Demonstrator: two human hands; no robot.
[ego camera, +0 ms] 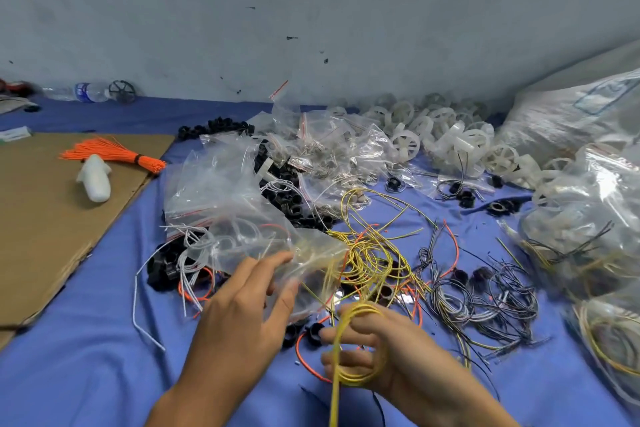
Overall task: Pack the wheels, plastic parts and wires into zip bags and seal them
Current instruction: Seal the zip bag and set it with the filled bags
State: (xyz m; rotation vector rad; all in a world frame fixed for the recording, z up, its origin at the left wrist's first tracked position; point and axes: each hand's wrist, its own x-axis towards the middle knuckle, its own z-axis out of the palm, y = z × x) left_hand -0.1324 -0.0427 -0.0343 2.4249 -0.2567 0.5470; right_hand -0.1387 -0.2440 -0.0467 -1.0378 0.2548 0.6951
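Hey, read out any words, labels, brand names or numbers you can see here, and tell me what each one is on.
No text here is sharp enough to quote.
Blue label on the water bottle: print too blurred to read.
Blue printed mark on the big sack: too blurred to read.
Green marking on the white packet at the left edge: too small to read.

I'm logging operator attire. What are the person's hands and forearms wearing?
Nothing shows: the left hand and right hand are bare, without gloves, rings or wristbands. The left forearm and right forearm are bare to the frame's lower edge; no sleeve visible.
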